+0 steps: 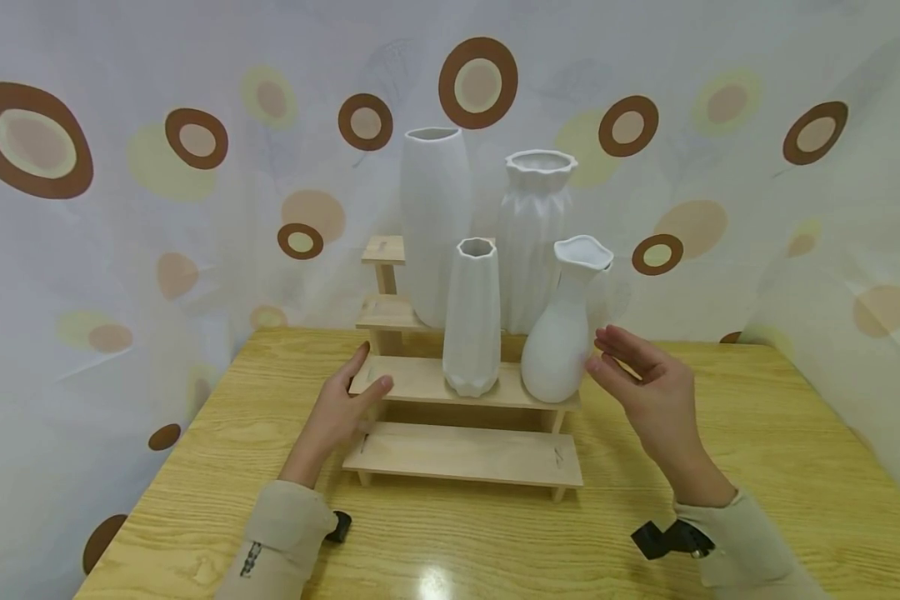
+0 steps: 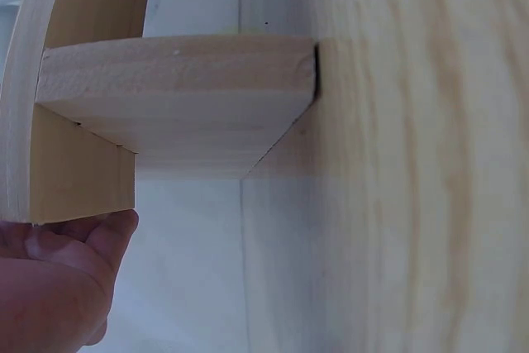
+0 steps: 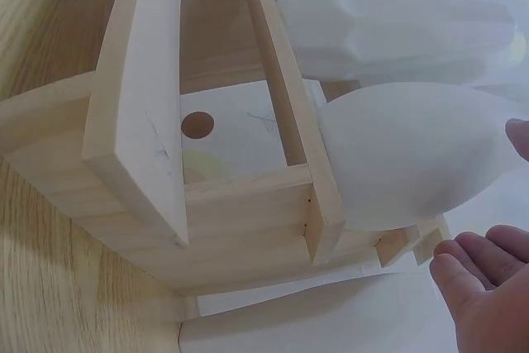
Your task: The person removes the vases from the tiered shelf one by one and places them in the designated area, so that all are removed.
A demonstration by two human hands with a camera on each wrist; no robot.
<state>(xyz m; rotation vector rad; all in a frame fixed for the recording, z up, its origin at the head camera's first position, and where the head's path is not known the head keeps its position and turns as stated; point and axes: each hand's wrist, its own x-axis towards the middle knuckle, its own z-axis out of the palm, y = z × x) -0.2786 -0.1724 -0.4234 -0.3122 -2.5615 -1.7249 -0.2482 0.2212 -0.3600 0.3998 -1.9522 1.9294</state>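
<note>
Our left hand (image 1: pixel 339 408) grips the end of the wooden stand (image 1: pixel 457 454), thumb over a shelf (image 1: pixel 412 377); our right hand (image 1: pixel 656 400), fingers loosely extended, holds nothing. Just left of the right hand, the flared-neck vase (image 1: pixel 558 350) stands upright on that shelf. To steady or shift it well, we should probably cup it low and gently, sparing the slim fluted vase (image 1: pixel 472 325) farther left.
</note>
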